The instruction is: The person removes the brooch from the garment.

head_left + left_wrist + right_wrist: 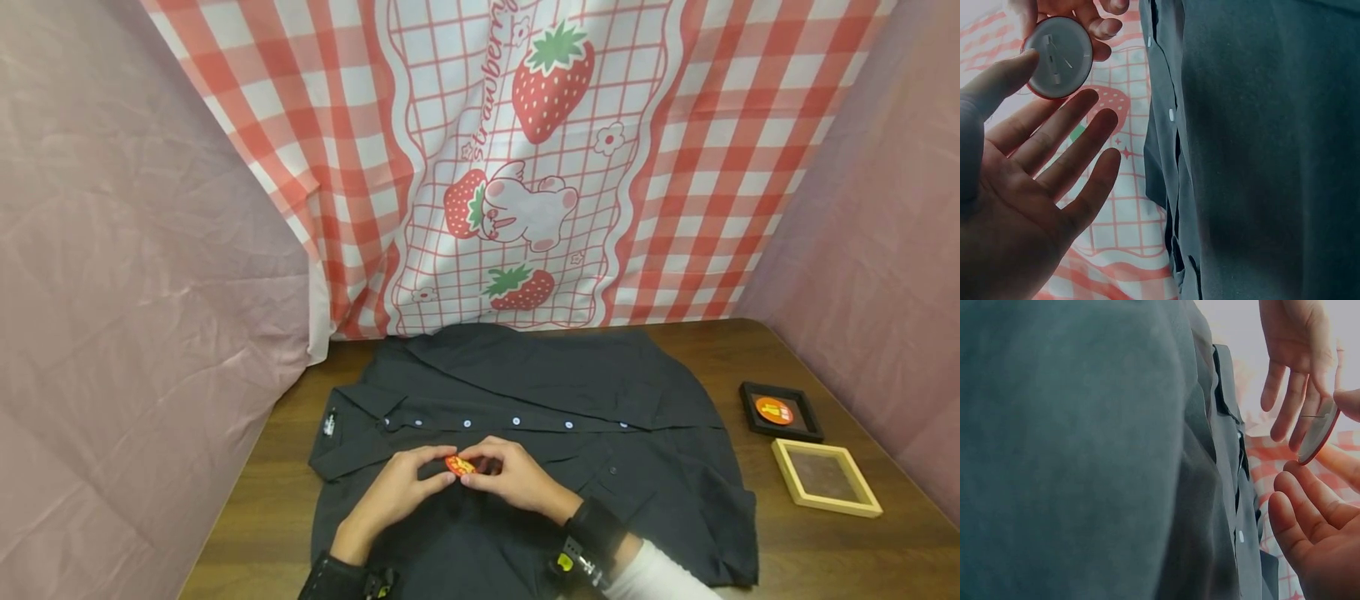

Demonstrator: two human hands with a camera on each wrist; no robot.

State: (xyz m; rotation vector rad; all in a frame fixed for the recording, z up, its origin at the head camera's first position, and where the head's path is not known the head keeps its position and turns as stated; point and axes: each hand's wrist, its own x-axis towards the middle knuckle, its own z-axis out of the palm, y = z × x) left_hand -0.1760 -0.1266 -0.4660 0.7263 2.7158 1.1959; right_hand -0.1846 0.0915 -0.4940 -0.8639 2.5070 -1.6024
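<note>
A round pin badge (pixel 460 466), red and yellow on its face, is held above a dark button-up shirt (pixel 540 375). My left hand (pixel 401 492) pinches its left edge between thumb and fingers. From the other side my right hand (pixel 521 482) grips the right edge. In the left wrist view the badge's pale back (pixel 1075 59) shows, and the pin's needle stands away from its bar. The left hand's other fingers (pixel 1079 169) are spread below the badge. Seen edge-on in the right wrist view, the needle (pixel 1314 416) sticks out from the back.
The shirt lies with its collar (pixel 352 433) to the left and its button row across. On the right of the wooden table (pixel 847 546) are a black frame (pixel 806 412) holding an orange round badge and a light wooden frame (pixel 862 500). A checked strawberry cloth (pixel 525 167) hangs behind.
</note>
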